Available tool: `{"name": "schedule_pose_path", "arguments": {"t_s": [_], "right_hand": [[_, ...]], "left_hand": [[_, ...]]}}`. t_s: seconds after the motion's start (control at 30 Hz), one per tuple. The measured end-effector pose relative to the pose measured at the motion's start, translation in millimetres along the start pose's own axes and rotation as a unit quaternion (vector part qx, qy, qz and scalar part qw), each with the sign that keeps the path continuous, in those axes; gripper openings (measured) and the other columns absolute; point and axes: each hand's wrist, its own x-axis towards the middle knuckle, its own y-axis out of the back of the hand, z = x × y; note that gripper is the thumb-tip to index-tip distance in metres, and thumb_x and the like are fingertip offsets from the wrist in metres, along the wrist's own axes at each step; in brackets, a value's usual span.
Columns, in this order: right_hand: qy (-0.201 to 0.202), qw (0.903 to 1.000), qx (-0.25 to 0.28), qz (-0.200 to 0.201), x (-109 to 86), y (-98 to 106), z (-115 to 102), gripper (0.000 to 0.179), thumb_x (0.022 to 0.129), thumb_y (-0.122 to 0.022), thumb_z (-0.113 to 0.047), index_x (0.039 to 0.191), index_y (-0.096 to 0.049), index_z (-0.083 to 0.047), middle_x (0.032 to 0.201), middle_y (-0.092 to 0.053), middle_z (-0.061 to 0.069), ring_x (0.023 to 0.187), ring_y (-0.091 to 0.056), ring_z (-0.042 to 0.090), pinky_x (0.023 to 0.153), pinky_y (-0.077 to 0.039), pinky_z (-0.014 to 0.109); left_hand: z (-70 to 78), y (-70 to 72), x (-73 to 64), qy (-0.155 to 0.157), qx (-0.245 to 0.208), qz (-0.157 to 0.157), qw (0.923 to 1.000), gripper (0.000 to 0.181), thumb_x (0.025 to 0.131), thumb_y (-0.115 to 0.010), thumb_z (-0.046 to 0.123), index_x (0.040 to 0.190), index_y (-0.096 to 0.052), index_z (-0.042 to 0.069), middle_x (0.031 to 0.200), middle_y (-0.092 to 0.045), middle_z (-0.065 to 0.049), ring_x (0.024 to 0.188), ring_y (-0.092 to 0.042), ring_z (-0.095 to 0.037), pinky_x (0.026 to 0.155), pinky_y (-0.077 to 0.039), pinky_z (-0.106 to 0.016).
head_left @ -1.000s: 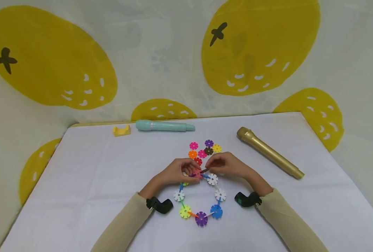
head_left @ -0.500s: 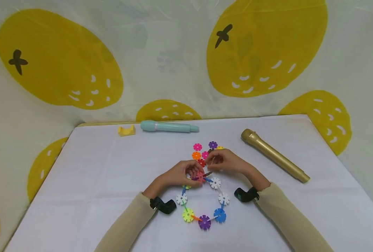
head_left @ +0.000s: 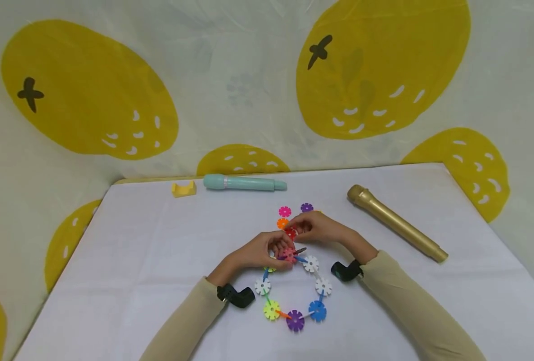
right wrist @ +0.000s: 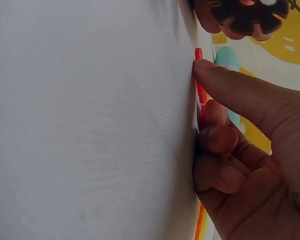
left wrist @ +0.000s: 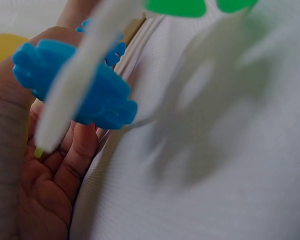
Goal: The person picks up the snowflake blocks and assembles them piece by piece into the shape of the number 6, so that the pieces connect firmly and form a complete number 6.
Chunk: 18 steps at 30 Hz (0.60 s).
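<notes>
My left hand (head_left: 267, 250) pinches a coral-pink notched interlocking disc (head_left: 289, 255), part of a ring of linked toy discs. A brown disc (head_left: 300, 250) sticks out from it, also seen as a dark disc (right wrist: 247, 15) in the right wrist view. Fingers of my right hand (head_left: 318, 228) reach down at a loose red disc (head_left: 291, 233). In the right wrist view the thumb touches that red disc (right wrist: 199, 82), which lies nearly edge-on at the table, the other fingers loosely bent. A blue disc (left wrist: 75, 82) and a blurred white disc (left wrist: 72, 85) fill the left wrist view.
Linked white (head_left: 323, 287), blue (head_left: 317, 311), purple (head_left: 295, 321) and lime (head_left: 272, 310) discs form the ring's near side. Loose pink (head_left: 285, 211), orange (head_left: 282, 223) and purple (head_left: 307, 207) discs lie beyond. Farther off are a teal microphone (head_left: 244, 183), a gold microphone (head_left: 397, 223) and a yellow block (head_left: 184, 189).
The right hand has let go of the brown disc, left on the coral-pink one, and moved away from the ring to the loose red disc. The left hand keeps its hold; the view shifted slightly.
</notes>
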Motion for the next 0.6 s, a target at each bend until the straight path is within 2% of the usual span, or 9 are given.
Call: {"name": "schedule_pose_path", "arguments": {"t_s": [0.13,0.37,0.6], "right_hand": [[-0.009,1.0,0.001,-0.003,-1.0,0,-1,0.031,0.086,-0.072,-0.005,0.116,-0.069,-0.003,0.074,-0.053,-0.002,0.064,-0.045,0.01,0.059,-0.038,0.02],[-0.024,0.9995,-0.014,-0.016,-8.4,-1,-5,0.026,0.085,-0.075,-0.01,0.109,-0.066,-0.006,0.082,-0.054,0.003,0.069,-0.046,0.013,0.062,-0.039,0.022],[-0.029,0.9995,-0.011,0.01,-15.9,-2,-8,0.028,0.081,-0.079,-0.01,0.102,-0.061,-0.005,0.088,-0.059,0.005,0.071,-0.049,0.014,0.063,-0.044,0.021]], "left_hand": [[-3.6,-1.0,1.2,-0.001,-0.005,0.0,1.0,0.035,0.081,-0.075,0.003,0.11,-0.059,-0.006,0.092,-0.061,-0.016,0.079,-0.055,-0.02,0.071,-0.048,-0.022],[-37.2,-7.0,5.7,0.006,0.003,0.012,0.9999,0.036,0.08,-0.077,0.006,0.112,-0.061,0.001,0.094,-0.061,-0.01,0.08,-0.054,-0.012,0.071,-0.046,-0.021],[-41.0,-5.1,5.6,0.008,-0.001,0.01,0.9999,0.035,0.08,-0.079,0.013,0.111,-0.063,0.008,0.094,-0.062,-0.002,0.08,-0.056,-0.009,0.071,-0.048,-0.022]]}}
